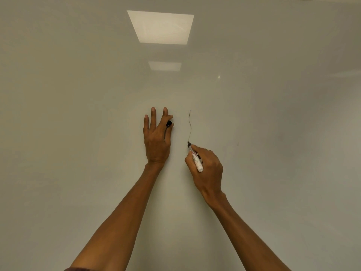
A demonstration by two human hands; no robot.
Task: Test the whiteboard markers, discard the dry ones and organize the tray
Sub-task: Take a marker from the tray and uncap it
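**A:** What is on the far left?

**B:** Only the whiteboard (78, 114), pale and glossy, which fills the whole view. A scrap of dark red sleeve (78, 269) shows at the bottom edge.

**A:** And moving in from there?

**B:** The left hand (156, 141) lies against the board with its back to the camera. Three fingers are straight and spread, pointing up. The thumb and forefinger pinch a black cap (169, 123), so the grip is closed on the cap while the rest of the hand is stretched out.

**A:** Anything above it?

**B:** Two bright rectangles on the board. There is a large light reflection (161, 27) high up and a smaller reflection (164, 66), dimmer, below it.

**A:** What comes to the right of the cap?

**B:** A thin, wavy dark line (190, 126) is drawn on the board, running roughly up and down, near the cap but apart from it. Its lower end meets the dark tip of the marker (197, 161).

**A:** So where is the marker?

**B:** It is in the right hand (209, 169), with its tip touching the board. The white barrel has reddish print on it and slants down and to the right. Its blunt back end sticks out past the hand.

**A:** How does that hand hold it?

**B:** The fingers and thumb are curled tightly round the barrel in a writing grip. The hand sits lower than the left one and just to its right.

**A:** And beyond it?

**B:** There is a small faint mark (237, 144) on the board. I cannot tell what it is.
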